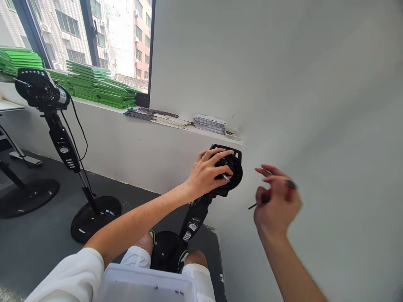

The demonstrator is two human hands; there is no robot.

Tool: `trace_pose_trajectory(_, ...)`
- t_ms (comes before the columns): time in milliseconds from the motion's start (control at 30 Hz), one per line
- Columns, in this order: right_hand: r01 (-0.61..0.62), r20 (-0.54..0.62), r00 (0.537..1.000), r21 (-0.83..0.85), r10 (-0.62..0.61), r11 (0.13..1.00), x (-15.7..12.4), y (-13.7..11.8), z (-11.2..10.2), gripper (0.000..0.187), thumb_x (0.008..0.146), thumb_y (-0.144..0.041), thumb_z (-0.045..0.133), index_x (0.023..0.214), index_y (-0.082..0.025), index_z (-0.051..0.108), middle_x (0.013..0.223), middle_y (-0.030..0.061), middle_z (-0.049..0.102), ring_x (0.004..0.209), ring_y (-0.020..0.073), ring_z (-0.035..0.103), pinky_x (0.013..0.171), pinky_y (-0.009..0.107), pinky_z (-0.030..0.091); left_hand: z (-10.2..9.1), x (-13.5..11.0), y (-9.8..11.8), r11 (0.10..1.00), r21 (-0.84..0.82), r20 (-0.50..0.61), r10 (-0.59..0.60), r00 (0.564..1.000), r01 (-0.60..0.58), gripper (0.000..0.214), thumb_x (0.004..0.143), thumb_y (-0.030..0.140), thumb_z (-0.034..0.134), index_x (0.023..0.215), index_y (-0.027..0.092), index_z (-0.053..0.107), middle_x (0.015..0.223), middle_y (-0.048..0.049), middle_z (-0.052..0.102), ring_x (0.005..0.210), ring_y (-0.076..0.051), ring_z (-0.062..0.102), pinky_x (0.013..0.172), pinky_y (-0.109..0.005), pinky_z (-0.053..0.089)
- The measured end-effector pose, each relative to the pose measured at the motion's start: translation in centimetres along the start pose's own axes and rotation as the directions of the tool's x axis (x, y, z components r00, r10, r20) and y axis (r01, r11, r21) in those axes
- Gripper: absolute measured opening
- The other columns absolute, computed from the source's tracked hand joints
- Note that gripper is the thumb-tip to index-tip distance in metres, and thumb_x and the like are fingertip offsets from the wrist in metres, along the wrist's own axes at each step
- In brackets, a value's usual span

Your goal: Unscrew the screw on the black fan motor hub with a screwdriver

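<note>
Left hand (206, 174): fingers spread over the fan head (236, 176), the head lying directly beneath them and showing past their tips. Thumb and index lie either side of the spindle (226, 178); whether they pinch it cannot be told. Right hand (278, 209): blurred, some fingers wrapped around a screwdriver (291, 184), others extended and apart. Its blade (252, 206) points out on the fan side of those fingers, clear of the head.

Risks, in the inspector's judgement:

1. Slip of the blade. The left fingers cover part of the head's face; a blade brought in beside them could skid and strike a fingertip.
2. Loose grip. With only some right fingers closed on the handle, the screwdriver could twist or drop.
3. Unsteady stand. The head sits atop a tilted post (195, 218), below and on the near side of the left fingers. Uneven pressure could swing the head or rock the base (166, 251).
4. Lost hardware. Small metal parts (179, 292) lie in the tray (126, 289), well below both hands' fingers and apparently on the lap. A shifted knee could tip it and scatter them.
5. Obstructed view. The left fingers partly hide the head, so a misaligned part could be missed.
</note>
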State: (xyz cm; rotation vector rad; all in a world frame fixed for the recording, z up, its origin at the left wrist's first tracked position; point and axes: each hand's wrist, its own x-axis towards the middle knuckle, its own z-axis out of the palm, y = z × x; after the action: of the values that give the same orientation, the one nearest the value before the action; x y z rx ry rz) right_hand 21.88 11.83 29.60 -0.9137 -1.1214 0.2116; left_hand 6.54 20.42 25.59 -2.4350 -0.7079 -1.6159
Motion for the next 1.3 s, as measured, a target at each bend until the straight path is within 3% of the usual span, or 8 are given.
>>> trace_pose_trajectory(100,0.184,-0.006,0.982,0.213,-0.186,0.960,0.9,-4.1,0.1,0.065,0.079,-0.082,0.059,0.057,-0.023,0.042,0.049,-0.0029,0.037,0.044,0.0112,0.040,0.040,0.026,0.027,0.1,0.0,0.0,1.000,0.005,0.020,-0.014,1.000,0.014,0.011,0.094,0.026,0.066,0.096,0.027,0.076,0.153,-0.0070,0.058,0.147,-0.029,0.044,0.116,-0.049,0.040)
trace_pose_trajectory(233,0.164,0.229,0.943,0.313,-0.242,0.936,1.9,-7.5,1.2,0.063,0.078,-0.075,0.060,0.051,-0.023,0.036,0.041,-0.0060,0.015,0.038,0.0075,0.013,0.042,0.028,0.018,0.0,0.0,0.2,0.999,0.016,0.034,-0.028,0.999,0.028,0.011,0.095,0.024,0.066,0.098,0.027,0.076,0.154,-0.0073,0.057,0.148,-0.028,0.044,0.117,-0.049,0.040)
trace_pose_trajectory(700,0.051,0.358,0.911,0.392,-0.204,0.918,2.5,-5.2,3.3,0.053,0.075,-0.065,0.060,0.049,-0.023,0.040,0.040,-0.0049,0.018,0.039,0.0083,0.012,0.042,0.030,0.017,0.2,-0.1,0.1,1.000,0.019,-0.050,-0.007,0.999,0.008,0.011,0.096,0.029,0.066,0.099,0.027,0.077,0.151,-0.0071,0.061,0.144,-0.026,0.051,0.112,-0.046,0.043)
trace_pose_trajectory(800,0.178,0.407,0.841,0.414,-0.356,0.893,1.9,-5.0,3.4,0.055,0.086,-0.062,0.054,0.051,-0.022,0.044,0.039,-0.0037,0.024,0.036,0.0089,0.020,0.042,0.030,0.020,0.4,-0.1,0.0,1.000,0.025,-0.056,0.004,0.998,-0.002,0.012,0.096,0.028,0.066,0.099,0.027,0.077,0.151,-0.0073,0.061,0.144,-0.026,0.051,0.113,-0.046,0.042)
trace_pose_trajectory(900,0.393,0.436,0.737,0.347,-0.517,0.852,0.8,-4.5,2.6,0.041,0.099,-0.045,0.052,0.067,-0.021,0.062,0.052,0.0001,0.051,0.047,0.0141,0.050,0.046,0.031,0.039,0.6,-0.1,-0.2,0.999,0.047,-0.067,0.017,0.998,-0.014,0.012,0.096,0.027,0.065,0.099,0.026,0.077,0.151,-0.0071,0.061,0.144,-0.025,0.050,0.114,-0.044,0.042)
trace_pose_trajectory(967,0.581,0.479,0.628,0.236,-0.613,0.779,0.3,-4.4,1.5,0.019,0.100,-0.023,0.052,0.094,-0.023,0.070,0.075,0.0027,0.067,0.070,0.0177,0.067,0.060,0.035,0.055,0.7,-0.1,-0.3,0.997,0.069,-0.073,0.021,0.997,-0.016,0.012,0.097,0.028,0.065,0.099,0.027,0.077,0.151,-0.0065,0.061,0.144,-0.024,0.050,0.114,-0.044,0.043)
trace_pose_trajectory(1067,0.817,0.621,0.435,0.031,-0.652,0.575,0.5,-5.3,-0.5,0.031,0.096,-0.006,0.050,0.114,-0.026,0.065,0.103,0.0051,0.072,0.096,0.0194,0.072,0.076,0.036,0.061,0.6,-0.1,-0.2,0.994,0.107,-0.068,0.031,0.997,-0.024,0.014,0.098,0.029,0.063,0.100,0.028,0.077,0.151,-0.0051,0.061,0.145,-0.023,0.050,0.113,-0.043,0.043)
trace_pose_trajectory(1300,0.915,0.813,0.362,-0.404,-0.456,0.005,1.1,-9.8,-2.2,0.009,0.101,-0.021,0.058,0.108,-0.017,0.058,0.098,0.0030,0.075,0.060,0.0081,0.062,0.047,0.023,0.037,0.0,0.0,0.2,0.993,0.117,-0.003,-0.005,1.000,0.005,0.014,0.098,0.029,0.063,0.102,0.029,0.076,0.154,-0.0041,0.058,0.147,-0.024,0.047,0.116,-0.044,0.042)
